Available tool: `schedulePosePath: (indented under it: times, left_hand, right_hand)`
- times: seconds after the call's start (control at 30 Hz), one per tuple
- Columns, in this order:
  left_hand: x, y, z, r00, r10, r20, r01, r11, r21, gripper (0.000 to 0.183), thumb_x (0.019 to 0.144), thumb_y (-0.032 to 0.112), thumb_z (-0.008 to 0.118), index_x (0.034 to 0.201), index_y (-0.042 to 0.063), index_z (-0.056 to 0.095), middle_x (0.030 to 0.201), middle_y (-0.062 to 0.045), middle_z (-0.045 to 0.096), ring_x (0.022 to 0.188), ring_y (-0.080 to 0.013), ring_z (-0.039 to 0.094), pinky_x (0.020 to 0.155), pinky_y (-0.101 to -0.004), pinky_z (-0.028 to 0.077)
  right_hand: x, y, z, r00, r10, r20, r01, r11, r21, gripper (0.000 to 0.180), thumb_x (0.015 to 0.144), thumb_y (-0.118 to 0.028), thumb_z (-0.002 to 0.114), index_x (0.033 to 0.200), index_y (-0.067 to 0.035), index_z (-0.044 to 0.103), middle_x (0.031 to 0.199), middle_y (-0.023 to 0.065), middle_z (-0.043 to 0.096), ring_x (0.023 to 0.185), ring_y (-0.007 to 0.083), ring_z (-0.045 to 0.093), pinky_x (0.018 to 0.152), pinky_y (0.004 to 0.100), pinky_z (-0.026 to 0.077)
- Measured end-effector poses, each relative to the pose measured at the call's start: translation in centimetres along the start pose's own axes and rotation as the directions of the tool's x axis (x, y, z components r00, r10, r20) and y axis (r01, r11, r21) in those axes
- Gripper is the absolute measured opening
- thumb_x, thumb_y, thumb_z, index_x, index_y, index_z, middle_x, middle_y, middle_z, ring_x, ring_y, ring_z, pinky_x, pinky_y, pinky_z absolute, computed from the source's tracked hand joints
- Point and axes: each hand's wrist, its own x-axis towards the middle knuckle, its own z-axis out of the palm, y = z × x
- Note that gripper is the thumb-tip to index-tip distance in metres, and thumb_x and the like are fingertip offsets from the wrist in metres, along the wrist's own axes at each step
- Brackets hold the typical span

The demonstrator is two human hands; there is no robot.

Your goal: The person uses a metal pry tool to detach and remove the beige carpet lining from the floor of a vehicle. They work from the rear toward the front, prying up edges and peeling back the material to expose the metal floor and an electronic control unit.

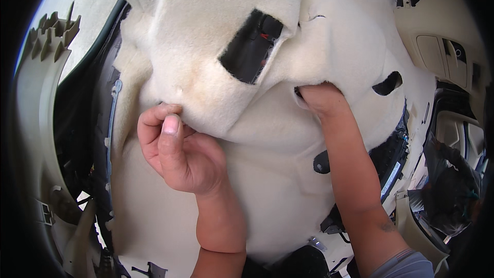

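A cream felt car floor carpet (200, 46) with several cut-outs fills the middle of the view. My left hand (181, 146) is at the lower edge of a raised fold, palm up, with bent fingers partly behind the edge; the thumb lies near the index fingertip. Whether it pinches the felt cannot be told. My right hand (324, 96) reaches through a hole in the carpet, its fingers hidden beneath. Between and above the hands, a large rectangular cut-out (247, 52) shows dark parts and a bit of red below.
A beige plastic trim panel (38, 85) with ribbed clips curves along the left. At the right are a beige door panel (432, 46) and a dark plastic bag (451, 185). A dark sill strip (393, 162) runs beside the carpet's right edge. My dark-clothed knee (305, 262) is at the bottom.
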Motion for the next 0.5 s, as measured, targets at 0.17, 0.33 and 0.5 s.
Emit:
schedulePosePath:
  times: [0.17,0.33,0.5]
  left_hand:
    - [0.2,0.3,-0.8,0.998,-0.003,0.061,0.004,1.000,-0.016,0.018,0.092,0.009,0.065,0.104,-0.004,0.065,0.095,-0.009,0.065,0.086,-0.0111,0.055,0.086,-0.0239,0.043]
    - [0.4,0.1,-0.3,0.999,0.017,-0.032,-0.015,0.999,0.046,0.017,0.091,0.009,0.064,0.103,-0.003,0.065,0.095,-0.007,0.063,0.084,-0.0090,0.052,0.081,-0.0218,0.040]
    - [0.0,-0.2,0.5,0.996,-0.061,-0.063,0.063,0.997,0.033,0.015,0.092,0.007,0.063,0.103,-0.002,0.064,0.095,-0.005,0.062,0.085,-0.0088,0.051,0.082,-0.0219,0.039]
  right_hand:
    - [4.4,-3.4,-0.1,0.997,-0.059,-0.043,0.045,0.961,-0.272,0.033,0.102,-0.019,0.059,0.131,-0.007,0.068,0.125,0.0154,0.071,0.115,0.0277,0.068,0.096,0.0388,0.054]
    - [7.5,-5.3,1.9,0.997,-0.072,-0.042,0.046,0.895,-0.443,0.031,0.102,-0.018,0.058,0.128,-0.006,0.069,0.118,0.0173,0.071,0.111,0.0321,0.068,0.094,0.0402,0.054]
    - [5.9,-5.4,0.8,0.994,-0.004,-0.105,-0.048,0.873,-0.485,0.029,0.102,-0.017,0.057,0.125,-0.005,0.070,0.111,0.0193,0.072,0.107,0.0365,0.068,0.091,0.0415,0.054]
